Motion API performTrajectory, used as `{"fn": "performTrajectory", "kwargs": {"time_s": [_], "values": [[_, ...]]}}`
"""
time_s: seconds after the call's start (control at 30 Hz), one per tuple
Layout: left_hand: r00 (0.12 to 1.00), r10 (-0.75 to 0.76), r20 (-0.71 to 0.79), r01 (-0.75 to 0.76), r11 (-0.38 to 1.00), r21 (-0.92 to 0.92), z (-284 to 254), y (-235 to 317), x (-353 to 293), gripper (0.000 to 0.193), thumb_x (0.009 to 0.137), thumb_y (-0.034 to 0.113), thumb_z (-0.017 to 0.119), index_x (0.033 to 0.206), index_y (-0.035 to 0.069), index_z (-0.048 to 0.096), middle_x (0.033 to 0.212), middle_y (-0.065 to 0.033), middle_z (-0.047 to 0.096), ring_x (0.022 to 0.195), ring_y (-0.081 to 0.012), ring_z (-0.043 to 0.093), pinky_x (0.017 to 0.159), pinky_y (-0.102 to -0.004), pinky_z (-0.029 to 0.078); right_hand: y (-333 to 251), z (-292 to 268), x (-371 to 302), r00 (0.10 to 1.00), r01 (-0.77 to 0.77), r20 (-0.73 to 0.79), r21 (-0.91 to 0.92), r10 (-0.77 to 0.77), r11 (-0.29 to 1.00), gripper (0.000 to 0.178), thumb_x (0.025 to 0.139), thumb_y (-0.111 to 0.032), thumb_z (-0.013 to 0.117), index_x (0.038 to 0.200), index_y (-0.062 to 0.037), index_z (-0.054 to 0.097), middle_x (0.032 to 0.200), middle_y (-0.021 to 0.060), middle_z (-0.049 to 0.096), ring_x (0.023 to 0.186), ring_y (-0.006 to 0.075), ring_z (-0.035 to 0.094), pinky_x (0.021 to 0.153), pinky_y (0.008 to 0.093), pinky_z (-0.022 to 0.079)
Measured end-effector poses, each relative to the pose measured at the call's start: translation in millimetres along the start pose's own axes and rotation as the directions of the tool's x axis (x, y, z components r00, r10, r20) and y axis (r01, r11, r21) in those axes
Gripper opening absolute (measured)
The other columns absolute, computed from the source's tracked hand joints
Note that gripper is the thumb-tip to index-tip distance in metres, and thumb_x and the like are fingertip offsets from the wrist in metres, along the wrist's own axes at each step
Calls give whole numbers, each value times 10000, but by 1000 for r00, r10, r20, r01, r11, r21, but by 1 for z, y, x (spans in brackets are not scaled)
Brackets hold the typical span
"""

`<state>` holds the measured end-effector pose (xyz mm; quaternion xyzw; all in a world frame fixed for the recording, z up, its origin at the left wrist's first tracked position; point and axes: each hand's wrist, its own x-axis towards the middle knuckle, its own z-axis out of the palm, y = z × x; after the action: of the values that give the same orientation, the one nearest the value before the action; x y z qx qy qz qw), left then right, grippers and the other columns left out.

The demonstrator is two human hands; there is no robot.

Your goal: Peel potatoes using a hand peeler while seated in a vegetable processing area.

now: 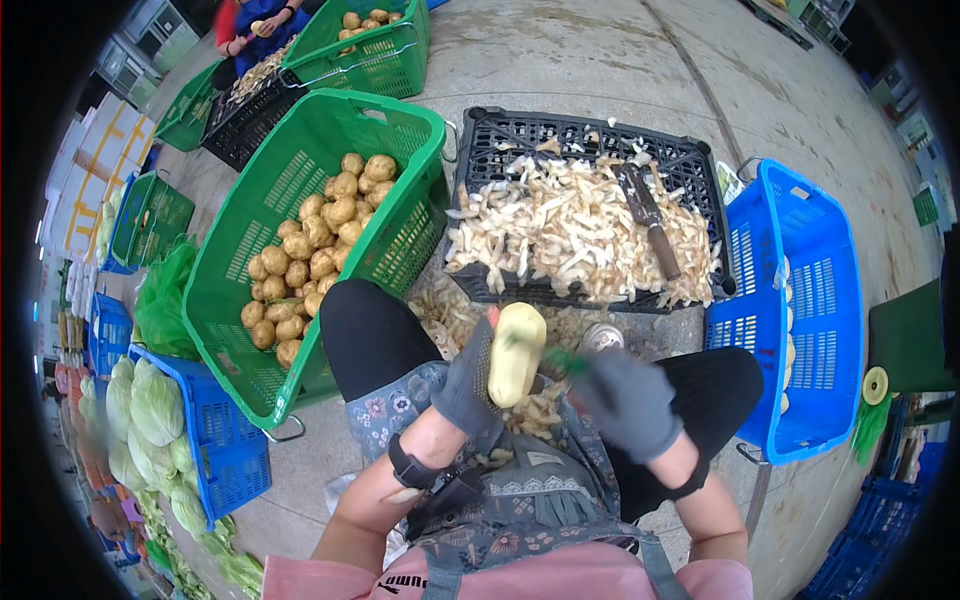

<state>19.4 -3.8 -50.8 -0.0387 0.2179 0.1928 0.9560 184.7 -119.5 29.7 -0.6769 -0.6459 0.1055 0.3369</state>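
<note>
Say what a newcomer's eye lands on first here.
Probably the pale peeled potato in the gloved left hand, near the middle of the view. Just beyond it, a heap of peelings covers much of a black lattice crate, with a brown-handled knife on top. Left of that, unpeeled potatoes sit in a green basket.

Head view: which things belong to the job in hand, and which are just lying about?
Job in hand: peeled potato in left hand; blurred green tool at right hand; unpeeled potatoes; peelings; black crate.

Apparently lying about: knife, on the peelings; cabbages; green netting.
</note>
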Motion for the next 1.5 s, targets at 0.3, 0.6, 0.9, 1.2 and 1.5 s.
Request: {"fn": "performTrajectory", "kwargs": {"time_s": [0.3, 0.6, 0.9, 1.2, 1.5], "values": [[995, -92, -47, 99, 977, 189, 2, 3, -9, 572, 879, 542, 428, 1146, 46, 526, 991, -152, 614, 836, -336, 601, 637, -426, 492, -6, -6, 6, 998, -52, 45, -34, 54, 998, 192, 806, -228, 622, 927, -87, 577, 789, 127, 599, 623, 315, 594, 531, 403, 472], [974, -145, 175, 143, 989, 25, 2, 8, -3, 524, 897, 487, 433, 1144, 34, 527, 1041, -175, 590, 842, -338, 581, 627, -427, 477, -16, 7, -13, 969, -43, 241, -48, 53, 998, 275, 785, -247, 617, 1019, -114, 561, 809, 115, 607, 599, 312, 605, 506, 388, 486], [900, -371, 231, 425, 865, -268, 2, 5, 19, 427, 890, 372, 501, 1173, 52, 511, 1037, -132, 588, 867, -245, 589, 658, -340, 504, 104, -5, -21, 912, -348, -222, 30, 345, 937, 276, 905, -278, 482, 967, -12, 520, 855, 238, 576, 825, 414, 551, 667, 454, 425], [834, -154, 530, -411, 469, 782, 170, -116, 129, 511, 892, 510, 437, 1132, 64, 505, 1018, -66, 588, 993, -167, 551, 798, -299, 463, 200, 19, -94, 955, -296, -55, -185, 291, 937, 161, 888, -173, 516, 939, -27, 560, 810, 113, 528, 748, 218, 528, 633, 328, 446], [909, 188, 372, -354, -124, 927, 166, 68, 7, 469, 916, 484, 407, 965, 47, 569, 767, -53, 562, 739, -140, 555, 723, -286, 462, 206, 21, -78, 668, -688, 174, 514, 723, 512, 201, 843, -5, 463, 1030, 9, 533, 914, 135, 545, 798, 232, 537, 631, 296, 451]]}}
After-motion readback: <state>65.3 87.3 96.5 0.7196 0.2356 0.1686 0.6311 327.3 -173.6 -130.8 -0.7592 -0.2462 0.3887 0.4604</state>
